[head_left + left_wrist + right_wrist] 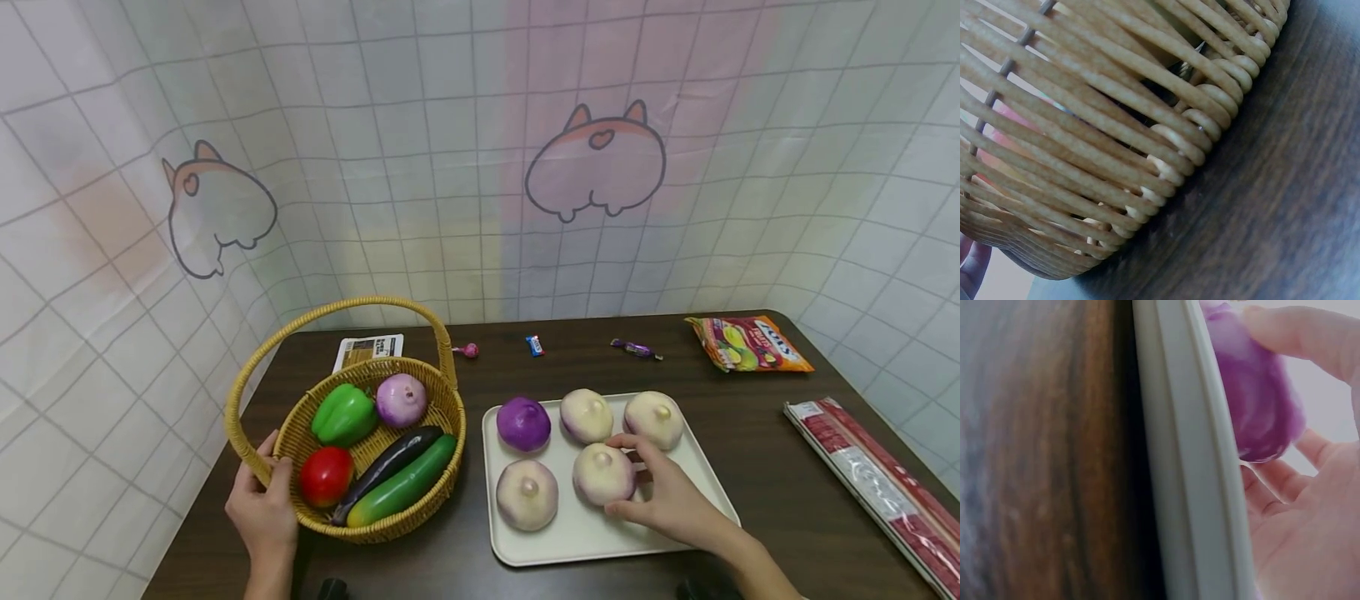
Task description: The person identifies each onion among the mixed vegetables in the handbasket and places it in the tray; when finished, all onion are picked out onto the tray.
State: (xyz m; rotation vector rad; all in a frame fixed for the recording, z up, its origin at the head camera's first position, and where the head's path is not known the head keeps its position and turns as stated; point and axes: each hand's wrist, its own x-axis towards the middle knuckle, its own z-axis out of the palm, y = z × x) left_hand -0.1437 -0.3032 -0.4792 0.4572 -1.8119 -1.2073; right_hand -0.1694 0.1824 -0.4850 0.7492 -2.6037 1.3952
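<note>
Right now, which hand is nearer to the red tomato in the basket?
Left. The left hand grips the basket rim just beside the red tomato. The right hand is across on the tray, its fingers around a pale onion.

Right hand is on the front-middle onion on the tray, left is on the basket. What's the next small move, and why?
Probably lift that onion straight up off the tray. The right hand already curls around it, and the left hand grips the basket rim, steadying it. One onion already lies in the basket, so carrying this one there looks likely.
</note>
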